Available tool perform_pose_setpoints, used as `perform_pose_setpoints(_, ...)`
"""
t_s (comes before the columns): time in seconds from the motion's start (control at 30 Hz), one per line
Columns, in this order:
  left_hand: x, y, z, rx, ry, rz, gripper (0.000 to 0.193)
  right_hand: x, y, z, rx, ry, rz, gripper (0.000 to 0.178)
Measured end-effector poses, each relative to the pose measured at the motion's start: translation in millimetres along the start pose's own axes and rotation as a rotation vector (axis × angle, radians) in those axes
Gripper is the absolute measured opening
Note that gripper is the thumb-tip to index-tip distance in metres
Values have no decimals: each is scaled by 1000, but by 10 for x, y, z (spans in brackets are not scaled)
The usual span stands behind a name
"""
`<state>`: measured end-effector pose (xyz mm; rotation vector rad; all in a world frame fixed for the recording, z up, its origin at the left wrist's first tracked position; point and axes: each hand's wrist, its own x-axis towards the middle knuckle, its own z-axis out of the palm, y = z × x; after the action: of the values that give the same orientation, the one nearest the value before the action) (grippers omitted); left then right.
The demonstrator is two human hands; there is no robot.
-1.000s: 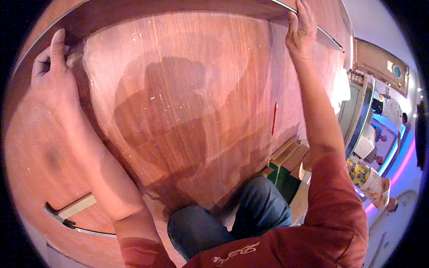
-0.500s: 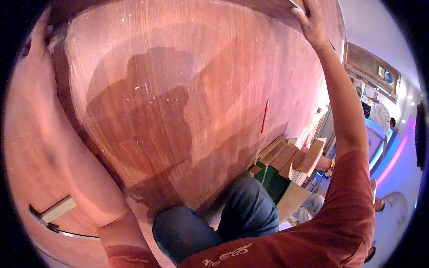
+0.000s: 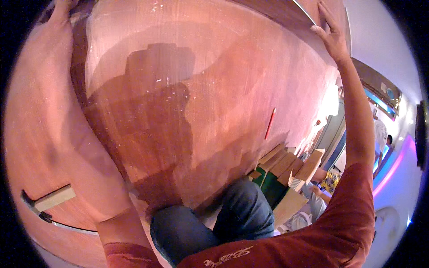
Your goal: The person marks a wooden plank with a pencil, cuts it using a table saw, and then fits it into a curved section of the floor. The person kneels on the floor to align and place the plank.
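A dark brown wooden panel [image 3: 272, 15] with a thin pale edge crosses the top of the view. At its right end is my right hand [image 3: 334, 38]. The fingers stretch upward and the thumb stands apart, its tip near the pale edge. My left hand [image 3: 62, 11] reaches to the upper left corner, beside a dark strip. The picture's edge cuts off its fingers, so its grip is hidden. Below the panel spreads a broad reddish-brown wooden surface [image 3: 232, 89], marked with pale specks and the shadow of my head and arms.
A red pencil [image 3: 270, 123] lies right of the middle. Brown and green cardboard boxes [image 3: 281, 167] stand beside my knee. At lower left are a pale wood block [image 3: 56, 198] and a black-and-metal tool [image 3: 44, 216]. Another person's hand [image 3: 316, 191] shows beyond the boxes.
Both hands have shifted rightward in the picture, and the right one sits lower. The panel's pale edge shows longer. The pencil appears slightly lower and farther right as the view moves.
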<state>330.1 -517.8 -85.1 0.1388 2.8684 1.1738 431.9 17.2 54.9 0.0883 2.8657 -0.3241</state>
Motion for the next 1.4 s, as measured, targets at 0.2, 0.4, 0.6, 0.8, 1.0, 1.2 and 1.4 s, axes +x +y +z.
perform_pose_setpoints(0.2,-237,394,294,-368,268,0,18,19,87,171,24,88,-63,96)
perform_pose_setpoints(0.4,-245,577,445,-537,508,97,23,58,116,177,-234,117,-140,95)
perform_pose_setpoints(0.6,46,397,-30,338,-104,-343,52,40,205,412,-359,293,-268,84)
perform_pose_setpoints(0.8,14,204,186,74,141,-175,48,6,343,465,-405,406,-282,79)
perform_pose_setpoints(1.0,-259,204,496,-308,294,-76,36,2,355,507,-386,443,-259,82)
perform_pose_setpoints(1.2,-552,1990,781,182,204,754,31,-39,362,577,-318,560,-282,75)
perform_pose_setpoints(1.4,147,3432,1362,497,-211,1029,75,-94,381,497,-234,582,-248,77)
